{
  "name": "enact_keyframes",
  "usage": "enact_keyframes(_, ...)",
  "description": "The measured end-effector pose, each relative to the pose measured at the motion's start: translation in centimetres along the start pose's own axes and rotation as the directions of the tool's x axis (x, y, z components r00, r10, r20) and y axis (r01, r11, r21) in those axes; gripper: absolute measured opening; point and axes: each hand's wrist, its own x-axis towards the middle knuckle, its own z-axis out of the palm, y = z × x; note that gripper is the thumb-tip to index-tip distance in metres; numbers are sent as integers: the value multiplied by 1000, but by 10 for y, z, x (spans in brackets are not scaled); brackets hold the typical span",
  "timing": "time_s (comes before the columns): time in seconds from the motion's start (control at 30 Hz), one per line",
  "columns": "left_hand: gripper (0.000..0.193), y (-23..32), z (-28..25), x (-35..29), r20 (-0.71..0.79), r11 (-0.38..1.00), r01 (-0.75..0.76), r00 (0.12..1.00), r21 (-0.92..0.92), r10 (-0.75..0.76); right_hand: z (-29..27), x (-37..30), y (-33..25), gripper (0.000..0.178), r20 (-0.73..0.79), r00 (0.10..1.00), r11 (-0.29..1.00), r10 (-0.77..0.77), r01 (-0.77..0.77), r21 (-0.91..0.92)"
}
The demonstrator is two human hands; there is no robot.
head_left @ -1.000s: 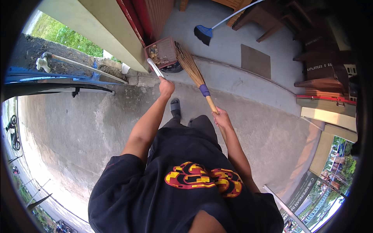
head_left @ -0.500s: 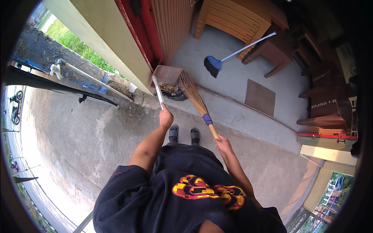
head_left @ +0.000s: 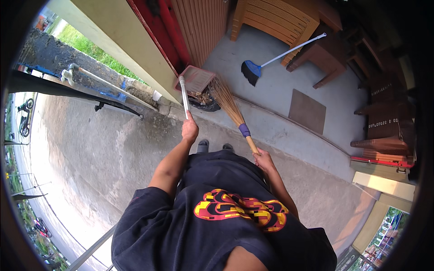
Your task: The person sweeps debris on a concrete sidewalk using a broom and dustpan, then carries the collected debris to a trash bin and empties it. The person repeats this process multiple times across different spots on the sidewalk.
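My left hand is closed round the white handle of a dustpan, whose reddish pan is tipped over a black plastic bag. Dry leaf-like litter lies in the bag's mouth, just below the pan's lip. In my right hand is the wooden handle of a stick broom, bound with purple near the grip. Its thin bristles reach up to the right edge of the pan and the bag. The bag rests against the raised step, and part of it is hidden by the pan.
A blue push broom with a pale handle leans on brown plastic tables upon the raised floor. A brown mat lies there too. On the left, a pipe with a tap runs along a low wall beside a cream post.
The view has shifted slightly, and my sandalled feet show less below my shirt. The pan sits a little higher and looks more tipped. Both hands keep their grips.
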Motion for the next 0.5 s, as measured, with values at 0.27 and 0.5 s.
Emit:
enact_keyframes(0.27, 75, -1, 0, -16, 0, 984, 34, 999, 175, -34, -23, 0, 6, 45, 35, 999, 999, 33, -34, 38)
enact_keyframes(0.5, 72, 12, -11, -29, -176, 977, -1, 984, 213, 40, -33, -7, 21, 47, 74, 996, 998, 51, -54, 36)
